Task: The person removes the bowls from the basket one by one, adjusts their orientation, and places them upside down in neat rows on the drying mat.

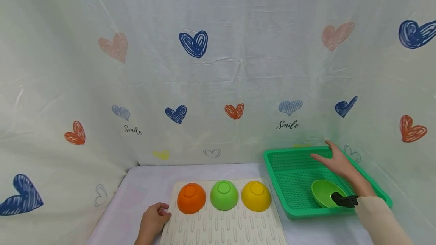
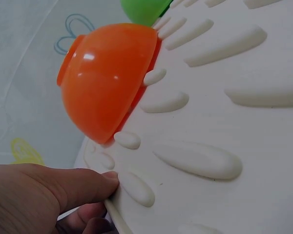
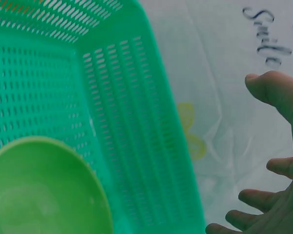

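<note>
My left hand pinches the left edge of a cream ridged drying mat; in the left wrist view the thumb lies on its rim with the fingers curled below. Close to that hand sits an upside-down orange bowl. A light green bowl and a yellow bowl, both also upside down, stand in a row with it. Over the green basket my right hand is spread and holds nothing. Another green bowl lies right side up inside the basket, below the right forearm.
A white cloth covers the table. Behind and at both sides hangs a white curtain printed with hearts and words, close to the basket's far rim. A black strap piece sits at the right wrist.
</note>
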### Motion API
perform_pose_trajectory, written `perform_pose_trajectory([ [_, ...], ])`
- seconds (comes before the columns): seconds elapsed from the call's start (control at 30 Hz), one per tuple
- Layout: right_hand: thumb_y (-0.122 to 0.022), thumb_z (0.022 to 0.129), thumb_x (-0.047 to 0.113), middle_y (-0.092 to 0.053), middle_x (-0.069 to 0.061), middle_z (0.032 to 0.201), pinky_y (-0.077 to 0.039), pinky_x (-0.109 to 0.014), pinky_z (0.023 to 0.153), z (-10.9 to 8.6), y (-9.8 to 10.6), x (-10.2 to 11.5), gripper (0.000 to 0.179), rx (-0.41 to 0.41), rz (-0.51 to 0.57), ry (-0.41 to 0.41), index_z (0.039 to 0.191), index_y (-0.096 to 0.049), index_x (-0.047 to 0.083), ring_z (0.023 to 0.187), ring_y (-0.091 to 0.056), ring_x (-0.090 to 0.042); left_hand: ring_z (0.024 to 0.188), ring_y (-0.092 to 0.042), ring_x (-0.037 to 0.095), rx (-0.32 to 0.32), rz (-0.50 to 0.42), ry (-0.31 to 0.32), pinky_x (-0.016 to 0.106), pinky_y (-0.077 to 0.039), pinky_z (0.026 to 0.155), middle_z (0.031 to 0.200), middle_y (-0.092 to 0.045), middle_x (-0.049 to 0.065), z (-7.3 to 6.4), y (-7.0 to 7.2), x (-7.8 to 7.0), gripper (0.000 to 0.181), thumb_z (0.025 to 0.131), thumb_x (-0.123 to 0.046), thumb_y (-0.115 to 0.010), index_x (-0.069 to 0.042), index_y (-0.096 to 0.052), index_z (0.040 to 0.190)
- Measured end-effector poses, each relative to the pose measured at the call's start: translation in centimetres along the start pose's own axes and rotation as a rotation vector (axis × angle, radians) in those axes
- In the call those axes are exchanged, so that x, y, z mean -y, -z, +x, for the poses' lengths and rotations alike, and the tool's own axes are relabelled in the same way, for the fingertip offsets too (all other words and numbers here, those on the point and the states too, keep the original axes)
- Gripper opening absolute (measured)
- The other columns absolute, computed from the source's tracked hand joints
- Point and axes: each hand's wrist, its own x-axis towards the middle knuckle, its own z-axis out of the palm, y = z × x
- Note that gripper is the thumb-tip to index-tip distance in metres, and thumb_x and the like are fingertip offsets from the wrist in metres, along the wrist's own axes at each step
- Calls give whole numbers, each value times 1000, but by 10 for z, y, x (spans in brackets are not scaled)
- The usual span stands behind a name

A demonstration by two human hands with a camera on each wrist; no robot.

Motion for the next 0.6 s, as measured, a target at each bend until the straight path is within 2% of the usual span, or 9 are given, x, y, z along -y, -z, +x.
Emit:
perform_pose_trajectory([
  [0.13,-50,94,55,-8,-47,145,-35,-73,90,1,-2,-21,103,32,-41,-52,148,7,-11,126,-20,-66,63,-49,15,5,3,0,27,-41,57,71,-56,2,-1,0,-1,25,77,-10,-75,0,-66,99],
  [0.23,-51,95,52,-11,-50,141,-35,-72,92,3,-3,-35,101,74,-73,-64,144,1,-19,123,-22,-67,63,-49,15,1,4,-8,26,-41,57,71,-57,2,-1,1,-1,25,77,-9,-75,0,-66,98],
  [0.3,-50,96,50,-17,-51,138,-40,-69,89,4,-4,-42,97,111,-100,-66,142,-6,-23,120,-29,-66,63,-49,15,-1,6,-16,26,-41,57,70,-57,1,-1,1,-1,25,77,-9,-75,0,-66,98],
  [0.47,-52,97,43,-23,-50,135,-51,-60,79,1,-6,-54,85,231,-75,-125,139,-19,-22,116,-37,-65,63,-49,15,-4,5,-13,26,-41,57,71,-57,1,0,1,0,25,77,-9,-75,-1,-66,98],
  [0.6,-58,95,34,-20,-49,135,-51,-63,77,-3,-9,-54,73,324,-4,-185,136,-30,-19,116,-37,-67,63,-50,15,-4,2,-2,27,-41,57,71,-57,1,1,0,0,25,77,-9,-75,0,-66,99],
])
